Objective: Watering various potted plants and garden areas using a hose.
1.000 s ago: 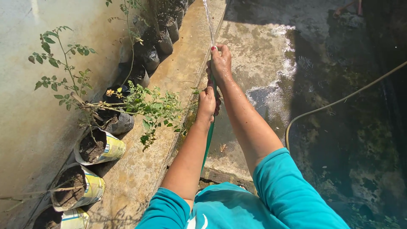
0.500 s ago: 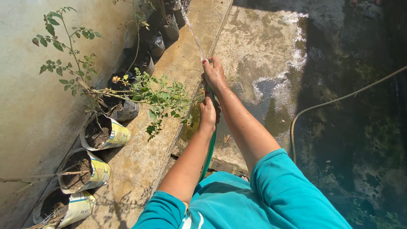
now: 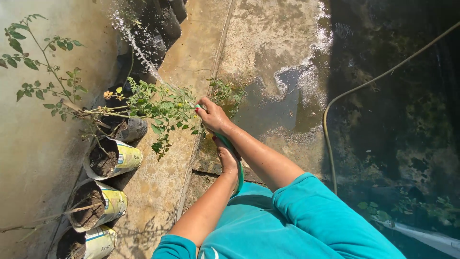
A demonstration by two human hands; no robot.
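Both hands [image 3: 219, 132] grip green hose [image 3: 235, 160]; nozzle hidden.

Soil-filled sack planters [image 3: 106, 160], leafy plant [image 3: 158, 108], wet concrete [image 3: 282, 96]

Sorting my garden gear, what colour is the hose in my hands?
Green hose, seen best in the head view.

The green garden hose [image 3: 235, 158] runs up from the torso to a nozzle end, largely hidden, perhaps pinched; its water jet [image 3: 136, 45] sprays left toward black grow bags [image 3: 158, 29].
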